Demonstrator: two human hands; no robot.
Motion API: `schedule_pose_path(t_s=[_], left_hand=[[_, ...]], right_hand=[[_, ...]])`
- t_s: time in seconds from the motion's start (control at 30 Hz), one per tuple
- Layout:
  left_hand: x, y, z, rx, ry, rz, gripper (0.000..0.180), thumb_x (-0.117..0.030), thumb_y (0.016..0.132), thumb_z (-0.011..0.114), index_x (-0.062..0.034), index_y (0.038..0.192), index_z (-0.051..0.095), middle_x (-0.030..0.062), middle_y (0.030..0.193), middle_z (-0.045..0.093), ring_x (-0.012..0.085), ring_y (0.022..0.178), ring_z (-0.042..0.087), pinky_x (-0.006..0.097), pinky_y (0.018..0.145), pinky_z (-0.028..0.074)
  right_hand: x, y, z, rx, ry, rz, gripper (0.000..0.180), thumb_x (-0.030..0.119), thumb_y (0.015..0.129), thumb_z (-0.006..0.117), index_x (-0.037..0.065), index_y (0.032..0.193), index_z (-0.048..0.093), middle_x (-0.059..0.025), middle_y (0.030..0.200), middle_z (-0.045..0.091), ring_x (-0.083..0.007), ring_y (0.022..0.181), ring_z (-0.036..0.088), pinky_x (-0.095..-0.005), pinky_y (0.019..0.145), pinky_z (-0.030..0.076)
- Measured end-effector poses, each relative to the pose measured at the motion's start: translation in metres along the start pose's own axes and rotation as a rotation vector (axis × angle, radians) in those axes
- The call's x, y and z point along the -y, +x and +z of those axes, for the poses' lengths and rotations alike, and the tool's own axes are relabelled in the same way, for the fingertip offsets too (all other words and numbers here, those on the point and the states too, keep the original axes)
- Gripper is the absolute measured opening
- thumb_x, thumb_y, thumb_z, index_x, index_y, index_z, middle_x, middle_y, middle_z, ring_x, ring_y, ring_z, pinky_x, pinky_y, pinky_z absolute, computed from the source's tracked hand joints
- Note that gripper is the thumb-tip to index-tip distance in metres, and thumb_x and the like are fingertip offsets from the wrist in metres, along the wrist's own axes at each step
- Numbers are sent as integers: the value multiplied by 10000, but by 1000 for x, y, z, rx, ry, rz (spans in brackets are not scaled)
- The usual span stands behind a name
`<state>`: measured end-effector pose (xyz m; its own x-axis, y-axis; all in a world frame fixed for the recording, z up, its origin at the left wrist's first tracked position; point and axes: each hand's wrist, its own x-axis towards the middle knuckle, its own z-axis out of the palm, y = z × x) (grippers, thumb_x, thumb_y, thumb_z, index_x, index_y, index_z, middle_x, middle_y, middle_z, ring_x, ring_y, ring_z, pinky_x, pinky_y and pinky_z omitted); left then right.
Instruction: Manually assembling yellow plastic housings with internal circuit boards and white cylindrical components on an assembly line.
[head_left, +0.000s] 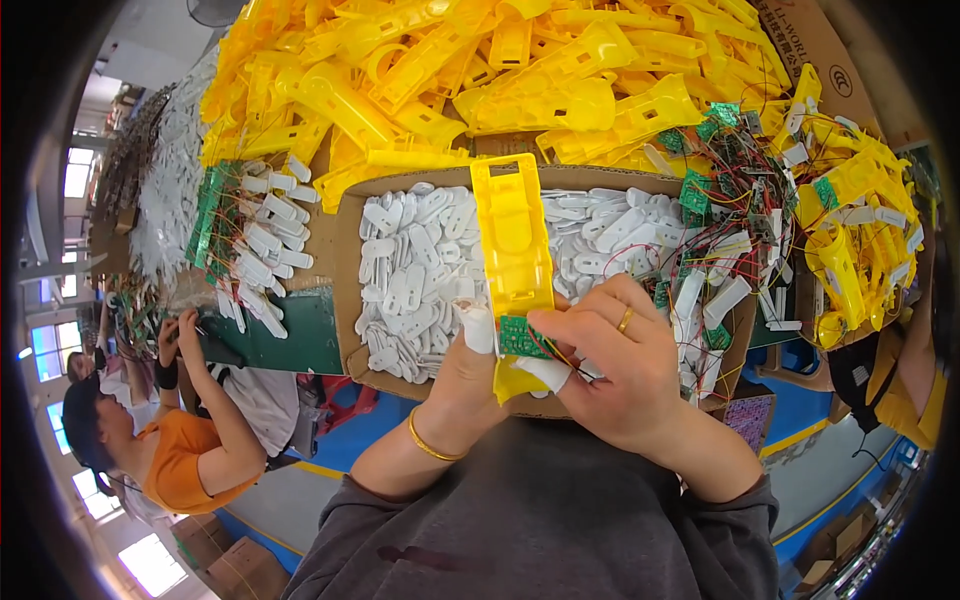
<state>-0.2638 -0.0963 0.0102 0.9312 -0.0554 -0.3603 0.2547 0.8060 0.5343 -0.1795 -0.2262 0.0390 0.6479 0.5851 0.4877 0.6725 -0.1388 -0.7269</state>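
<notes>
A long yellow plastic housing half (515,235) stands lengthwise before me, over a cardboard box. My left hand (462,375) grips its near end from the left, a white cover on the thumb. Between the fingertips of my right hand (620,360) is a small green circuit board (522,338), lying against the housing's near end. Thin wires run from the board beneath the right fingers. White wrapping also covers a right fingertip. How far the board sits inside the housing is hidden by my fingers.
The cardboard box (350,290) holds many small white plastic pieces (410,275). Yellow housings (400,70) are heaped behind it. Wired green boards (725,200) tangle at its right, beside more yellow parts (850,250). Boards with white pieces (260,240) lie left. A co-worker (200,450) sits further left.
</notes>
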Motion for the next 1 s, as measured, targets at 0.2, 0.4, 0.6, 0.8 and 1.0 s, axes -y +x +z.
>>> schedule_pose_path(t_s=[0.2,0.4,0.6,0.8,1.0], left_hand=[[9,6,18,-133,145,143,700,-613,841,431,-36,1237,432,76,1140,536,176,1012,553,319,848,466],[13,7,1,-89,498,94,501,-330,950,393,-2,1321,312,118,1193,501,174,1082,504,298,887,428],[2,7,23,106,745,180,508,-43,889,330,26,1363,161,146,1199,459,206,1106,469,318,961,356],[-1,6,25,196,581,141,558,5,845,304,42,1373,127,148,1185,462,212,1101,472,315,968,342],[-8,7,39,244,649,117,661,-25,809,335,44,1400,48,153,1175,469,219,1085,482,332,977,329]], right_hand=[[-5,2,-16,158,57,5,342,-45,519,693,48,844,640,-46,684,552,-223,636,516,-314,556,432],[-20,-15,-17,162,53,64,321,-37,520,707,54,822,648,-51,690,561,-230,651,535,-315,566,446],[-22,-35,-20,67,-55,46,357,-19,558,739,60,900,675,-41,754,583,-221,733,566,-301,626,450],[-14,-21,-41,-232,568,546,402,47,661,757,13,1034,611,-7,845,619,-111,768,558,-252,649,448],[-33,-29,-32,359,956,822,208,127,759,724,27,905,615,85,630,481,13,580,406,-173,500,323]])
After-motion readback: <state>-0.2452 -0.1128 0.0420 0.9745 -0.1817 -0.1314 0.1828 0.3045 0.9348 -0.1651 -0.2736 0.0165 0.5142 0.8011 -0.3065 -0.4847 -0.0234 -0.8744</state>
